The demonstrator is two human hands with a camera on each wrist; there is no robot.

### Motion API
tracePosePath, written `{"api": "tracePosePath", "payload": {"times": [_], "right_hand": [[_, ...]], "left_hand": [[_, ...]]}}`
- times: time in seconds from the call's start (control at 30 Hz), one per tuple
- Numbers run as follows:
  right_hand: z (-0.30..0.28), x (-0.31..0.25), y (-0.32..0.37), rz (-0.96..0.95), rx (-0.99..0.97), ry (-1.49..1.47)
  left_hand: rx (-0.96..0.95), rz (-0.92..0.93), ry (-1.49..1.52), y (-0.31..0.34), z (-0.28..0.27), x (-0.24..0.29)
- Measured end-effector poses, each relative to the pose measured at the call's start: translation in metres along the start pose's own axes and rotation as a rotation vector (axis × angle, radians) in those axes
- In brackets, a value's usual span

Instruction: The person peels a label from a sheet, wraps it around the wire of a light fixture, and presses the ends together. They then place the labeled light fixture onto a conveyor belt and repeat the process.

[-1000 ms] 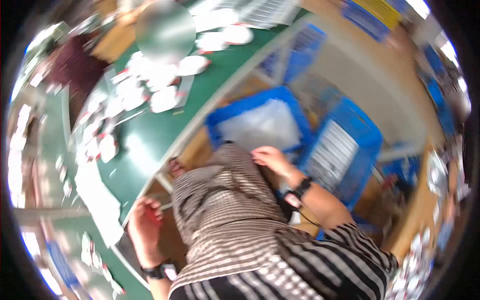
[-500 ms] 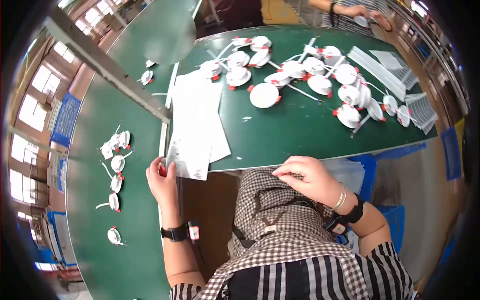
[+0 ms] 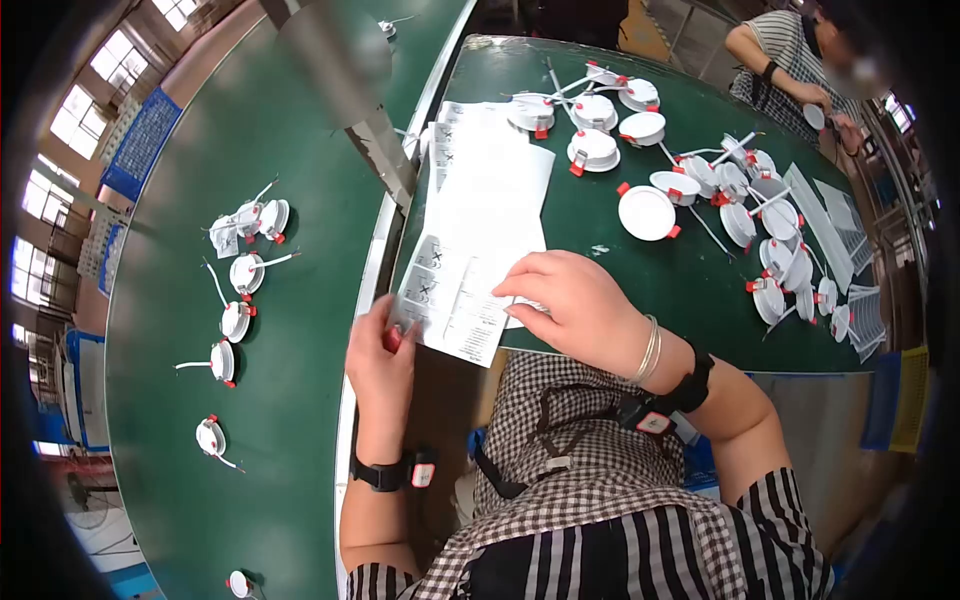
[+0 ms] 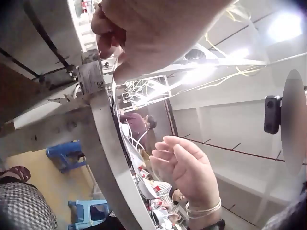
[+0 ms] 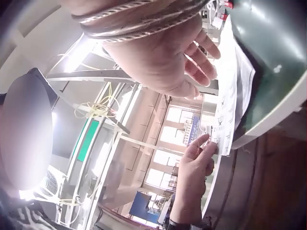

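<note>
Printed sheet [image 3: 458,318]: left hand [image 3: 380,358] pinches its near-left corner; right hand [image 3: 585,303], fingers loosely parted, at its right side.

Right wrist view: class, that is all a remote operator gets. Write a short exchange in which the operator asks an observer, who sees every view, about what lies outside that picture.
Operator: I see the right hand, and the left hand pinching the printed sheets. What lies past the metal rail, to the left hand's side?

Observer: In the head view, white round fittings with red clips lie mostly in a loose row on a second green surface.

Operator: Is anyone working across the table?

Observer: Yes, the head view shows a person in a striped top at the far right, holding a round white object.
</note>
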State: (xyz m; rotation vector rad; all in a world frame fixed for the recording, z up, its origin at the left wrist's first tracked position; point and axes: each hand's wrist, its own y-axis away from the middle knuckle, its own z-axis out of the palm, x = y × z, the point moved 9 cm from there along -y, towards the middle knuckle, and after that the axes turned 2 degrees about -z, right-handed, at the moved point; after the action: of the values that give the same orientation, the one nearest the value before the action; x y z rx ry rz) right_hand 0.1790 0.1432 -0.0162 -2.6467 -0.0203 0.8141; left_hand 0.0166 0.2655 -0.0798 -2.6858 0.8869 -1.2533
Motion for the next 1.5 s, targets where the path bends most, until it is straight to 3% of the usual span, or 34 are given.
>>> {"api": "tracePosePath", "payload": {"times": [0.03,0.1,0.17,0.23,0.3,0.37,0.43,0.53,0.73,1.33,1.37,1.43,1.5], "right_hand": [[0.003,0.001,-0.006,-0.003,-0.008,-0.001],[0.007,0.003,-0.014,-0.016,0.007,0.076],[0.014,0.009,-0.017,-0.009,-0.014,0.085],[0.024,0.018,-0.020,0.002,-0.031,0.091],[0.038,0.022,-0.023,-0.094,-0.057,0.207],[0.048,0.035,-0.021,-0.072,-0.086,0.204],[0.053,0.042,-0.021,-0.059,-0.114,0.194],[0.054,0.044,-0.020,-0.063,-0.103,0.187],[0.053,0.049,-0.019,-0.049,-0.086,0.154],[0.044,0.066,-0.038,0.018,-0.023,0.094],[0.046,0.078,-0.041,0.072,-0.012,-0.027],[0.040,0.091,-0.048,0.128,0.006,-0.140],[0.045,0.098,-0.051,0.246,-0.159,-0.197]], "left_hand": [[-0.059,-0.082,0.042,0.001,0.005,-0.001],[-0.093,-0.013,0.101,0.007,0.014,0.007],[-0.277,0.156,0.100,0.013,0.022,0.035],[-0.401,0.115,0.138,0.014,0.030,0.038],[-0.326,0.007,0.159,0.001,0.017,0.037],[-0.219,-0.028,0.212,-0.013,0.012,0.040],[-0.138,0.173,-0.020,-0.026,0.019,0.049],[-0.063,0.322,-0.181,-0.039,0.033,0.063],[-0.106,0.301,-0.465,-0.049,0.052,0.062],[-0.125,0.336,-0.404,-0.051,0.059,0.067],[-0.125,0.340,-0.401,-0.050,0.058,0.068],[-0.091,0.535,-0.405,-0.036,0.054,0.089],[-0.129,0.714,-0.291,-0.010,0.045,0.111]]}}
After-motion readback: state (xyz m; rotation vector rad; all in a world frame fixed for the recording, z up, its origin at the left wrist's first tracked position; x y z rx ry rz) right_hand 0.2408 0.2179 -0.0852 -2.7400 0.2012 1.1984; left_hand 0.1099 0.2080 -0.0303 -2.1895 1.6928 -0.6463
